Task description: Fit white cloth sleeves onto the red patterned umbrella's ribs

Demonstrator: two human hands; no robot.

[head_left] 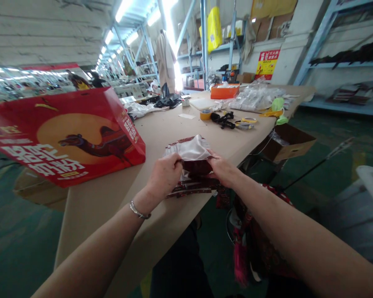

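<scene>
My left hand (165,173) and my right hand (224,169) both grip a folded dark red patterned cloth in a clear plastic bag (191,159) on the brown table (161,136). The bag's whitish open end stands up between my hands. Each hand pinches one side of the package, with fingers curled around it. The package rests near the table's right edge, in front of me. More of the red patterned fabric (251,231) hangs below the table edge by my right forearm.
A big red gift bag with a camel picture (65,136) lies on the table to the left. Farther back are a yellow tape roll (205,114), black straps (224,120), clear packets (256,97) and an orange box (225,91). An open cardboard box (290,142) sits right of the table.
</scene>
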